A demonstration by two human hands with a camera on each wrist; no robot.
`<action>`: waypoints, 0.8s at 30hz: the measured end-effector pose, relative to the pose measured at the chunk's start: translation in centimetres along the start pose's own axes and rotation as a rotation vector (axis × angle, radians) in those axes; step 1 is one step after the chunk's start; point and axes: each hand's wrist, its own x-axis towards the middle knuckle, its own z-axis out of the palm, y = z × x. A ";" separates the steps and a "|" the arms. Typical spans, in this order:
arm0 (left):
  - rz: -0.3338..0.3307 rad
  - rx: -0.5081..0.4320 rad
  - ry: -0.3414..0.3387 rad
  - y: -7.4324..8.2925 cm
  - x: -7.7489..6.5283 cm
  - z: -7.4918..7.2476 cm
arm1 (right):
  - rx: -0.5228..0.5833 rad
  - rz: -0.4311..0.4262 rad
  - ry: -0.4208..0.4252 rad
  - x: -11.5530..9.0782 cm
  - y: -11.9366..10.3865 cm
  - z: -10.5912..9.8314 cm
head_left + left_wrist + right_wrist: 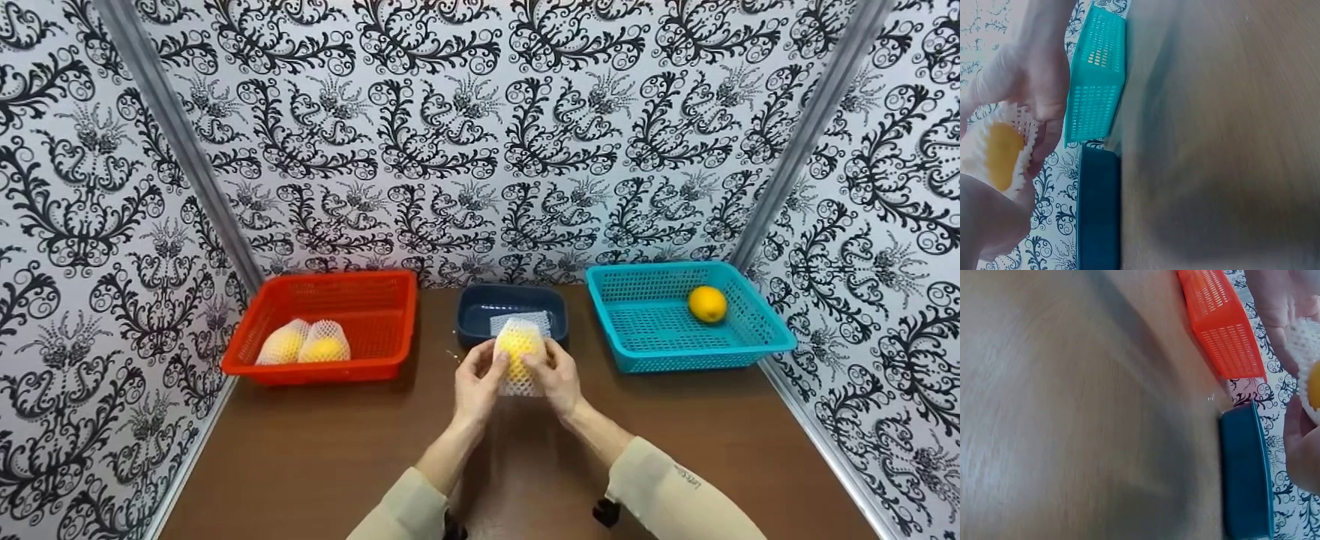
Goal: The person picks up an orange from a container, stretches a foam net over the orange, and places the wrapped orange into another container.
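A yellow lemon (pixel 517 351) in a white foam net sleeve (pixel 520 387) is held up over the table, in front of the dark blue bowl. My left hand (pixel 478 384) grips it from the left, thumb on the near face. On the other side my right hand (pixel 559 380) holds it the same way. The net hangs past the lemon's lower end. In the left wrist view the lemon (pixel 1004 154) shows through the opening of the net. The right wrist view cuts off part of the lemon (pixel 1314 385) at its edge.
A red basket (pixel 382 364) at the left contains two netted lemons (pixel 324 348). The dark blue bowl (pixel 469 309) at the middle holds white foam netting (pixel 531 321). At the right, a turquoise basket (pixel 675 361) has one bare lemon (pixel 707 304). Patterned walls enclose the brown table (pixel 337 457).
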 end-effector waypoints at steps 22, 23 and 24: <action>-0.139 -0.011 -0.193 -0.4 0.5 -1.7 | -0.113 0.018 0.049 -0.8 -1.7 1.0; -0.137 -0.010 -0.200 -0.3 0.6 -1.8 | -0.121 0.014 0.050 -0.8 -1.7 1.1; -0.140 -0.011 -0.202 -0.3 0.7 -1.8 | -0.124 0.014 0.051 -0.8 -1.7 1.2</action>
